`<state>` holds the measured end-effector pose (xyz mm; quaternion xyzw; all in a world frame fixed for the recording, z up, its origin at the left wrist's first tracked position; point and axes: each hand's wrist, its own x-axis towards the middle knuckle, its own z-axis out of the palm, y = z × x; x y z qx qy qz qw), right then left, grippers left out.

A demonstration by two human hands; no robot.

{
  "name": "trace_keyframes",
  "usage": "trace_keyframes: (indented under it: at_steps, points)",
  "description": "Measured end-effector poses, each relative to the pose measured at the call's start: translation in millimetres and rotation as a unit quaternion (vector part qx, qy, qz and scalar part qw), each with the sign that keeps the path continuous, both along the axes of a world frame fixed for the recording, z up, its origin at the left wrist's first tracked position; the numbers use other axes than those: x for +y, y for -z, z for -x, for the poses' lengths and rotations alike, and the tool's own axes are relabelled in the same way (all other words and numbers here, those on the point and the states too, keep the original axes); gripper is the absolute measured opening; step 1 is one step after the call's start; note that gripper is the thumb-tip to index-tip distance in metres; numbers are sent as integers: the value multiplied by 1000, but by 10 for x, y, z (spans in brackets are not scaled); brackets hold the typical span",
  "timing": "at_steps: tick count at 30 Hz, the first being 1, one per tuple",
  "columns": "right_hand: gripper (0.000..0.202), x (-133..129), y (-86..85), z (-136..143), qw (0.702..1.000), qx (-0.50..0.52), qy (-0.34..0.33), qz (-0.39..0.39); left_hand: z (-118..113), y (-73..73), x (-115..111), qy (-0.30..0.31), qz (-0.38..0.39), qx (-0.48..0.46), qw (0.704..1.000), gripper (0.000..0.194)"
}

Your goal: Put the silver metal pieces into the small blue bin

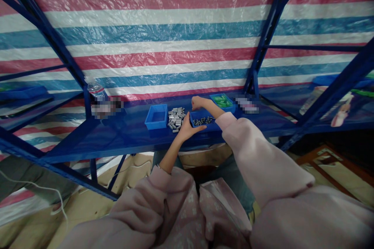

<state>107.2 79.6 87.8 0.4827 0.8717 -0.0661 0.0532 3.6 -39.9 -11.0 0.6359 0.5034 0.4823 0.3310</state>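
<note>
My left hand (188, 128) is wrapped round the near left corner of a blue bin (215, 126), fingers along its left side and thumb along its front. Small dark metal parts (202, 121) lie inside that bin. Above its back left corner my right hand (200, 102) is closed, wrist bent and fingertips turned down; whatever it may hold is hidden. Just left of my left hand, a heap of shiny metal cylinders (176, 118) lies loose on the blue table (131, 132).
Left of the heap stands another blue bin (156, 117) with no parts visible inside. Behind my right forearm is a blue bin holding green pieces (222, 100). A plastic bottle (96, 90) stands at the back left. Blue metal posts (260, 42) frame the table before a striped sheet (163, 35).
</note>
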Motion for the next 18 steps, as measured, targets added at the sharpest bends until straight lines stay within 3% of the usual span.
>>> trace_keyframes:
  at_steps: [5, 10, 18]
  points:
    - [26, -102, -198, -326, 1000, 25, 2, 7, 6, 44, 5, -9, 6, 0, 1000, 115]
    - [23, -245, -305, -531, 999, -31, 13, 25, 5, 28, -5, -8, 21, 1, 1000, 118]
    - [22, -518, -323, -469, 993, -116, -12, 31, 4, 33, -4, -4, 5, 4, 1000, 116]
